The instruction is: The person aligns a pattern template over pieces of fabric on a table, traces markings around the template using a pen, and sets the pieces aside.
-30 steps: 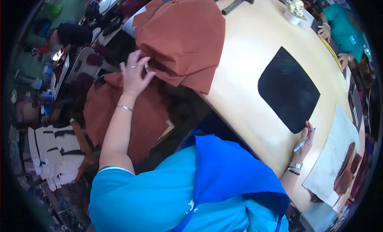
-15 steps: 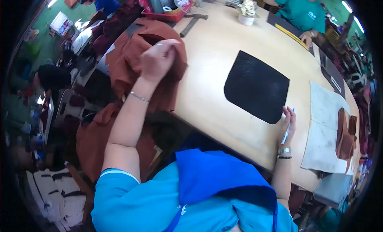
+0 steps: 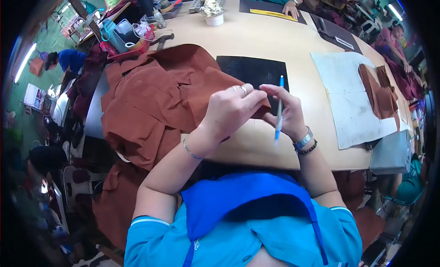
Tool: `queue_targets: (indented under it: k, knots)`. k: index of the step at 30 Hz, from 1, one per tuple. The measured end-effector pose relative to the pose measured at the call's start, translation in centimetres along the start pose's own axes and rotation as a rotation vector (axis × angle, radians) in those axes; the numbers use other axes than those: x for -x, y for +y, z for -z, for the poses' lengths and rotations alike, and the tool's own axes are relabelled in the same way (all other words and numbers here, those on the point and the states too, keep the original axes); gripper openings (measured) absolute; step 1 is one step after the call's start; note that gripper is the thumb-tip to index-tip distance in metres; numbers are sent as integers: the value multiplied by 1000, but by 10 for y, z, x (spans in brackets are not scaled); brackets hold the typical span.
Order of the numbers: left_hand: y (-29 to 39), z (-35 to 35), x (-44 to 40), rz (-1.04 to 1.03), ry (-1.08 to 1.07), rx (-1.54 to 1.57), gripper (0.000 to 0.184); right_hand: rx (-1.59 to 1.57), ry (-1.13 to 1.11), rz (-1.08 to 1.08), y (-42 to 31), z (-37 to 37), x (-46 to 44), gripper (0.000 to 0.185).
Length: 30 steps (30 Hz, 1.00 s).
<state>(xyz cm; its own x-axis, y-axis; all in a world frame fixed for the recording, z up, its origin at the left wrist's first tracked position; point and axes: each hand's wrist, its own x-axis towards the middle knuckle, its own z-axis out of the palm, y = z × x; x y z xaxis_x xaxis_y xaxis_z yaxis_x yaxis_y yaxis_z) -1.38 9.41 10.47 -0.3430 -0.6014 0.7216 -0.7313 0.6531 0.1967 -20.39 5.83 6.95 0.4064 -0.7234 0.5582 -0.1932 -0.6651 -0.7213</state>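
Reddish-brown leather lies crumpled over the table's left part, one corner drawn rightward over the black panel. My left hand pinches that leather near its right corner. Close beside it, my right hand holds a blue-and-clear pen between its fingers, with thumb and forefinger near the leather's edge. Whether these fingertips touch the leather is hard to tell. The leather covers the black panel's lower left part.
A hammer and a red basket of bottles are at the back left. A white tub stands behind. A co-worker's hand rests near a yellow ruler. Pale sheets with brown pieces lie right.
The view has turned left to right. My left hand has brought the brown leather rightward, partly over the black panel. My right hand has risen from the table beside it, still with the pen.
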Motion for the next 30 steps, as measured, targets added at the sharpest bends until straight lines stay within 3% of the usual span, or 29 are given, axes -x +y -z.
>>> queue_targets:
  k: [3,6,8,9,12,14,15,18,20,22,23,26,27,28,30]
  knots:
    - [4,-10,-7,60,39,87,13,-173,-182,-34,-13,-8,2,53]
    - [5,-11,-12,85,73,159,12,117,-131,-81,-2,-19,14,23]
    - [4,0,-12,134,32,151,14,-87,-59,-249,9,-11,11,27]
    - [4,5,-12,148,19,133,14,-4,15,-184,5,-4,6,30]
    - [-4,15,-13,140,26,89,13,70,168,-329,2,35,-7,28]
    - [-7,26,-19,155,18,50,12,336,358,142,8,58,-26,26]
    - [-10,33,-22,139,41,47,13,345,385,65,-2,71,-30,23]
    - [-18,61,-43,115,90,68,12,304,491,142,-23,105,-47,17]
    - [-20,81,-58,122,132,55,9,472,438,246,-38,123,-57,16]
    - [-19,105,-70,278,130,27,9,613,173,271,-66,148,-65,17]
    - [-27,115,-76,233,143,164,8,654,93,289,-68,158,-69,19]
    - [-23,153,-87,426,51,368,16,727,-45,393,-88,185,-79,19]
    - [-22,162,-86,455,127,475,20,720,-15,340,-101,193,-79,21]
    - [-22,169,-85,484,204,581,24,505,22,297,-117,192,-85,23]
    - [-29,178,-96,381,136,683,26,299,167,-315,-138,220,-76,25]
